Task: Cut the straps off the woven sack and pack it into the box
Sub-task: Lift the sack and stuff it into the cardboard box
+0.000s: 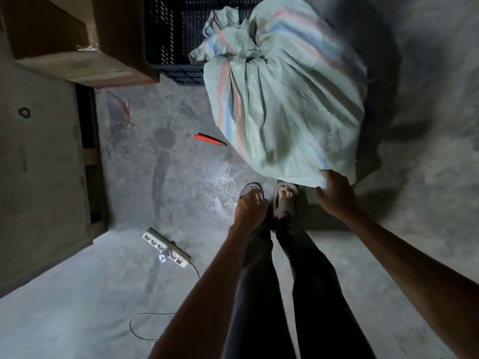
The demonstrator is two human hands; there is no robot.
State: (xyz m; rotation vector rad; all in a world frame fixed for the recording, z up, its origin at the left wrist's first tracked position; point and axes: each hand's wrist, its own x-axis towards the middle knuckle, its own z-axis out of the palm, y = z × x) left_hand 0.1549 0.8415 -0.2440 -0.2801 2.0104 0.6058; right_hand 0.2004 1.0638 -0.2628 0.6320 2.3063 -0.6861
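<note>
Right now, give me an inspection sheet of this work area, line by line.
Surface: bare concrete floor, stained, dimly lit.
Job's things: stuffed woven sack, neck tied, lying on the floor; cardboard box at upper left; red utility knife on the floor left of the sack.
Clutter: red strap scraps on the floor near the box.
Hands: right hand touches the sack's near edge; left hand hangs loose, holding nothing.
Cables: white power strip with its cord trailing across the floor.
Surroundings: dark plastic crate behind the sack; person's feet in sandals.
</note>
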